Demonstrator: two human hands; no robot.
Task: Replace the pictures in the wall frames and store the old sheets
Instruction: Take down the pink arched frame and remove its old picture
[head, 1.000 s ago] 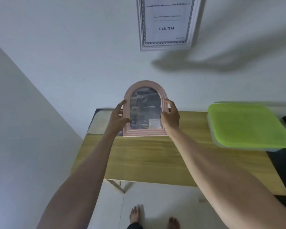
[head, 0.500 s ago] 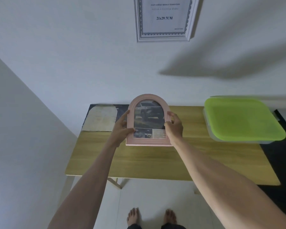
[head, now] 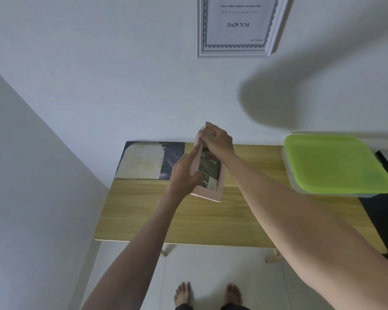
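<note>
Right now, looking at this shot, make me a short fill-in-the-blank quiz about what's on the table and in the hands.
1. Both hands, the left hand and the right hand, grip the arched frame, which is ____ in colour.
2. The box on the table has a ____ lid.
3. The white frame hangs on the ____.

Missing words: pink; green; wall

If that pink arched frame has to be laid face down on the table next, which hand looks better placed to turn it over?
Probably the right hand: it grips the pink arched frame at its arched top, so it can tip it over. The left hand holds the lower left edge, suited to steadying it above the table.
</note>
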